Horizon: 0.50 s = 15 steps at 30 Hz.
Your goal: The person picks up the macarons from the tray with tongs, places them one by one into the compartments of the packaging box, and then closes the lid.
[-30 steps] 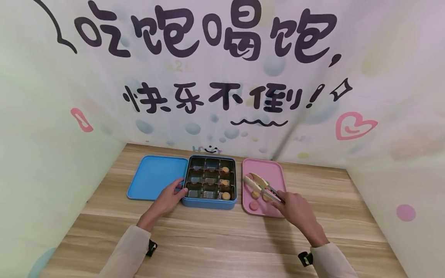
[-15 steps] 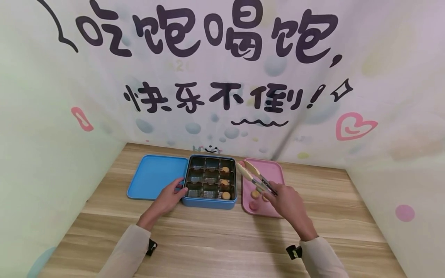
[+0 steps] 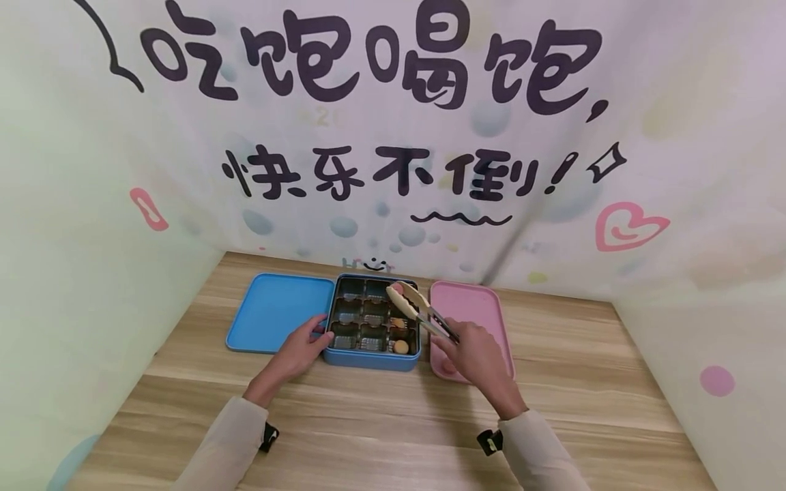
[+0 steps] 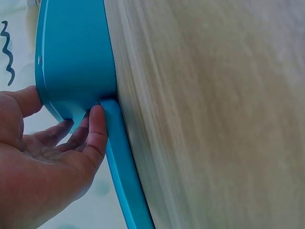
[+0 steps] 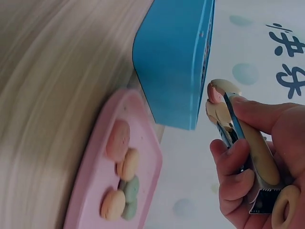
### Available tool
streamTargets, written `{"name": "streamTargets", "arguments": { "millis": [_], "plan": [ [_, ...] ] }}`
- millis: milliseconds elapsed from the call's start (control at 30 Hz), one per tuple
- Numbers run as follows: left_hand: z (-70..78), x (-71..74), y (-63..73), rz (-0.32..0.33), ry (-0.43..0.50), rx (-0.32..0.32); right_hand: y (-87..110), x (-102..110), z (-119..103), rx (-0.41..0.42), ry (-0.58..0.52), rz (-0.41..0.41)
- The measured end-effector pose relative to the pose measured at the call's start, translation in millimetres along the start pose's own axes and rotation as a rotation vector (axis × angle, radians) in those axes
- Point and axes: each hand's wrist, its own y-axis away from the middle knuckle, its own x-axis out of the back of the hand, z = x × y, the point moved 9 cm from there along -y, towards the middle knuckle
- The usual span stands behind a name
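My right hand [image 3: 482,358] grips a pair of metal tongs [image 3: 402,303] with cream-coloured tips. Pinched between those tips is a pink macaron [image 5: 215,93], over the back right compartment of the blue tin [image 3: 368,361]. A dark divided insert lines the tin. Tan macarons sit in its right column, one in the front compartment [image 3: 401,347] and one in the middle [image 3: 399,322]; the tongs cover the back one. My left hand [image 3: 301,352] touches the tin's left side, thumb at the rim and fingers against the wall in the left wrist view.
A pink tray [image 3: 475,307] lies right of the tin. It bears a pink macaron [image 5: 117,140], tan macarons [image 5: 113,205] and a green macaron [image 5: 130,188]. Left of the tin, a blue lid [image 3: 282,310] lies flat against it. A printed fabric wall [image 3: 552,239] stands behind the table.
My right hand has carried the tongs and pink macaron up from the pink tray and leftward, over the tin's back right corner. The left hand has stayed at the tin.
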Motion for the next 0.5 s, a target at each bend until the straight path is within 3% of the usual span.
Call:
{"name": "streamTargets", "arguments": {
  "millis": [500],
  "plan": [
    [-0.7, 0.2, 0.3, -0.001, 0.003, 0.004, -8.5, -13, -16, 0.02, -0.013, 0.022]
  ]
}}
